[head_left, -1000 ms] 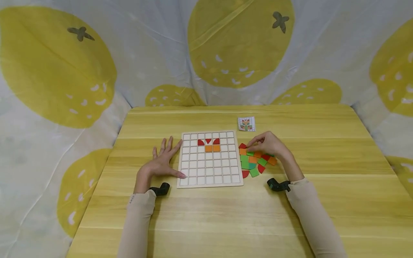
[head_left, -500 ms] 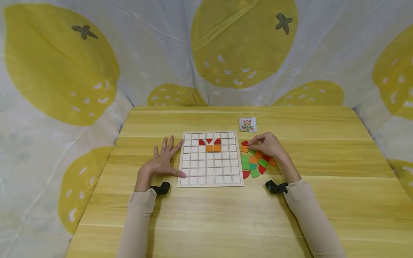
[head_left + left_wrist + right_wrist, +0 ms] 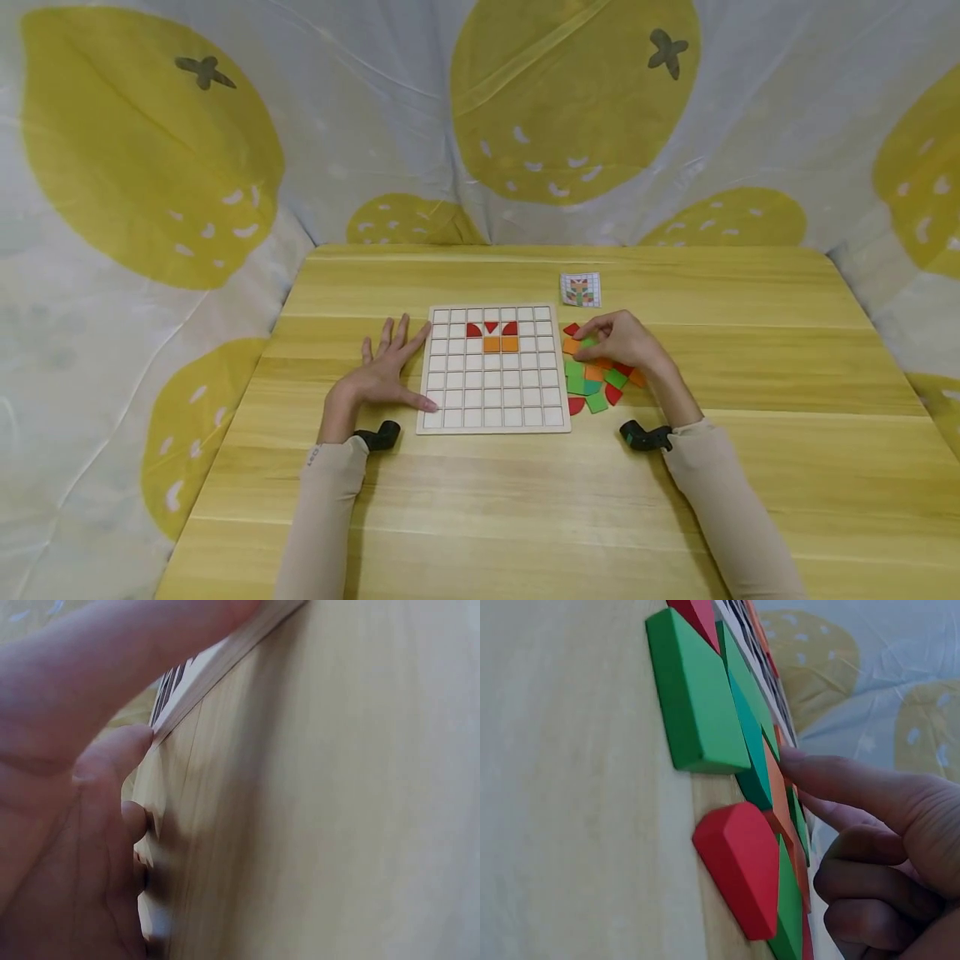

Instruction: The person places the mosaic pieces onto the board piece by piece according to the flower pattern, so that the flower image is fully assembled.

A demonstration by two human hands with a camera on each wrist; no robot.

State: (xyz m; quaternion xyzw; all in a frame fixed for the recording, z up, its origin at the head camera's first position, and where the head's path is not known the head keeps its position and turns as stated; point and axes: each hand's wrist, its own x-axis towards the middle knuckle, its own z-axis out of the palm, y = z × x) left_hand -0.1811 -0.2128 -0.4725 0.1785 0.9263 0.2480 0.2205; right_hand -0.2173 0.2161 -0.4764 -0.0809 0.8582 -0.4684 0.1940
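Observation:
My left hand [image 3: 381,377] lies spread at the left of the white gridded board [image 3: 491,392], thumb on its lower left corner and index fingertip at its left edge. On the board are red pieces, two of them curved and one a triangle [image 3: 491,327], above two orange square tiles [image 3: 510,343]. Over the tile pile at the board's right is my right hand [image 3: 626,340]. Its thumb and index finger stand apart, with a green tile [image 3: 589,342] showing between them; whether they pinch it is unclear. The other fingers are curled in the right wrist view.
A small printed pattern card [image 3: 581,290] lies behind the pile. Nearest my body in the pile are a green square tile [image 3: 697,697] and a curved red piece [image 3: 739,870]. Patterned cloth [image 3: 570,100] hangs behind the wooden table [image 3: 480,508].
My right thumb has moved away from the index finger, so the green tile shows between them. My left hand keeps its place on the board, while the head view has shifted slightly.

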